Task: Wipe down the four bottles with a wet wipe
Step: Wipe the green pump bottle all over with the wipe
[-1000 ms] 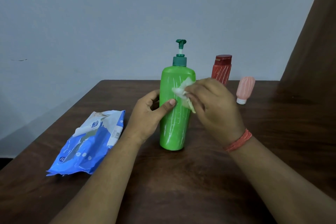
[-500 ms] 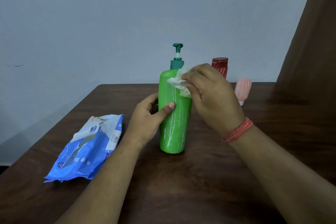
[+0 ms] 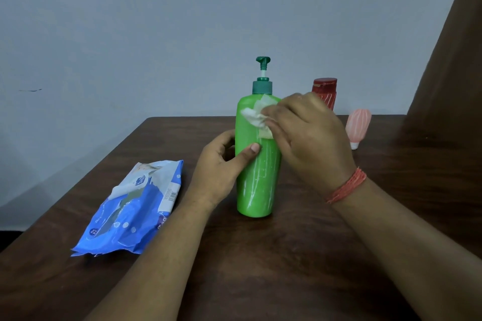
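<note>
1. I have the green bottle [image 3: 257,164] standing upright toward the middle of the tabletop [image 3: 260,268], nearer the far edge than the near one; my left hand [image 3: 221,164] is curled round its lower left side, thumb across the front, to steady it.
2. My right hand [image 3: 310,133] pinches the crumpled wipe [image 3: 257,117] and presses it on the bottle's upper shoulder, just below the pump collar; so the right grip is clamped on the wipe, the left on the bottle.
3. To do this step well, I judge I should keep the left grip low and firm so the tall bottle does not tip; drag the wipe in long strokes from shoulder to base; turn the bottle to reach the back, which I cannot see.
4. The wipe sits just above my left thumb, near but apart.
5. The red bottle [image 3: 326,91] and pink bottle [image 3: 358,125] wait near the far edge; a fourth I cannot see.
6. The wipe pack [image 3: 135,206] lies toward the left edge.
</note>
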Available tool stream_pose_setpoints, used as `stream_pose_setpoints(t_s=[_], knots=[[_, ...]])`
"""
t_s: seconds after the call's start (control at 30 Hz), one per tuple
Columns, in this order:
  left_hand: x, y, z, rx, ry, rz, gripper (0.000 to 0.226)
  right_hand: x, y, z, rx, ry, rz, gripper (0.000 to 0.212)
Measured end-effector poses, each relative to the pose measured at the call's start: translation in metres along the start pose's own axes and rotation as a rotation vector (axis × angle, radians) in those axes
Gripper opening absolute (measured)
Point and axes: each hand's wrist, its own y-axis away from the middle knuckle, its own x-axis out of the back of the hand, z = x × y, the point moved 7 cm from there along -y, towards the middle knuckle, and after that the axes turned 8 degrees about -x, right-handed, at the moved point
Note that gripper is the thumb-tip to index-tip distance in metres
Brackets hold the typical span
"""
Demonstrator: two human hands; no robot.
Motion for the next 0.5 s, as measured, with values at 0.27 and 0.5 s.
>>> stream_pose_setpoints(t_s=[0.27, 0.5], knots=[[-0.006, 0.002, 0.003, -0.019, -0.028, -0.024, 0.028, 0.013, 0.006, 0.008, -0.029, -0.013, 0.14, 0.015], [-0.008, 0.004, 0.004, -0.023, -0.078, -0.043, 0.031, 0.015, 0.009, 0.011, 0.009, -0.001, 0.141, 0.014]])
